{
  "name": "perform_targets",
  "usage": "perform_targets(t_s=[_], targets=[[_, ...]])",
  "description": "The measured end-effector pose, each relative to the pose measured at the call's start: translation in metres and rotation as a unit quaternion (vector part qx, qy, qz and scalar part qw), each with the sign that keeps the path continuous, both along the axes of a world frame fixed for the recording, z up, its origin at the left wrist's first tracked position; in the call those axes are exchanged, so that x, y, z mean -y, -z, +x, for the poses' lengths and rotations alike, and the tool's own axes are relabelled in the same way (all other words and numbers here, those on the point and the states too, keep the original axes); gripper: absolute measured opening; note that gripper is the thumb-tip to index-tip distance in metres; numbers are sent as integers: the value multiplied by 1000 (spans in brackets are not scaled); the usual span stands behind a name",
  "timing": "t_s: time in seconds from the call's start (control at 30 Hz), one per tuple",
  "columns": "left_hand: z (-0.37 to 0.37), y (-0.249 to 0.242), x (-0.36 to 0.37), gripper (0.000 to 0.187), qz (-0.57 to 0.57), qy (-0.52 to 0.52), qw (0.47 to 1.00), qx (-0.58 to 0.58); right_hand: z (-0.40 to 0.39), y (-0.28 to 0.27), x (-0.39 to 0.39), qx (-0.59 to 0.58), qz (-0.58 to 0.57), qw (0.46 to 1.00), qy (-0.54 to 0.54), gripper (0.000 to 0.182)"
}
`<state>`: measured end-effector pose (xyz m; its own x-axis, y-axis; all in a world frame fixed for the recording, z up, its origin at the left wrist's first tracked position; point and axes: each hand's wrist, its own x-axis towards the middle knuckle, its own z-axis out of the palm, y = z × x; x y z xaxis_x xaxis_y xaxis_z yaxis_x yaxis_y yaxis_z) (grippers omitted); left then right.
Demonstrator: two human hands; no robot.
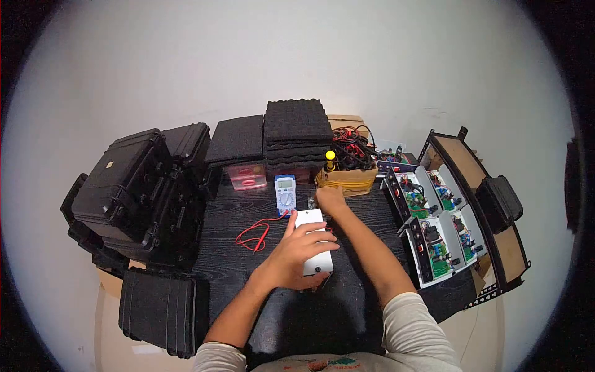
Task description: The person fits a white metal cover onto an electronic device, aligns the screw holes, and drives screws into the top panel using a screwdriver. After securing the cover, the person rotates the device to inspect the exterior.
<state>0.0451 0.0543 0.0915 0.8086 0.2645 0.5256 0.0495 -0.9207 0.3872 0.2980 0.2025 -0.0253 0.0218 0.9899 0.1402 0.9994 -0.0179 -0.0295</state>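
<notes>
My left hand lies over a white box near the middle of the dark table, its fingers spread across the top and the thumb along the left side. Beyond the box, my right hand reaches toward the front of a cardboard box full of cables; its fingers are curled, and what they hold, if anything, is hidden. Small clear items lie just left of my right hand. A blue and white multimeter stands behind the white box, with a red probe lead looped on the table.
Black hard cases are stacked at the left. Dark foam sheets sit on pink drawers at the back. Open white housings with green circuit boards and a black metal rack occupy the right. A yellow-topped tool stands by the cables.
</notes>
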Motion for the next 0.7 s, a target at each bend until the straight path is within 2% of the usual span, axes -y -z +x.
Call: perform_targets(t_s=[0.07,0.17,0.2,0.27,0.37,0.5,0.6,0.7], targets=[[1,2,-1,69,1,0,1000,-4,6,6,-3,1,15,1000,-9,21],[0,2,-1,69,6,-5,1000,-10,-2,-49,28,-91,-7,995,-42,17],[-1,2,-1,69,7,-7,1000,-11,-4,-58,36,-219,27,973,-62,16],[-1,0,0,69,8,-9,1000,-10,-6,-69,51,-460,89,878,-99,14],[-1,1,1,69,4,-10,1000,-14,-16,-94,84,-699,51,691,-176,11],[0,-3,1,69,2,-10,1000,-19,-26,-125,116,-591,52,772,-229,13],[-1,-3,2,69,2,-5,1000,-9,-27,-134,121,-534,63,799,-270,13],[0,-2,2,69,6,-6,1000,-5,-27,-134,120,-529,58,801,-274,13]])
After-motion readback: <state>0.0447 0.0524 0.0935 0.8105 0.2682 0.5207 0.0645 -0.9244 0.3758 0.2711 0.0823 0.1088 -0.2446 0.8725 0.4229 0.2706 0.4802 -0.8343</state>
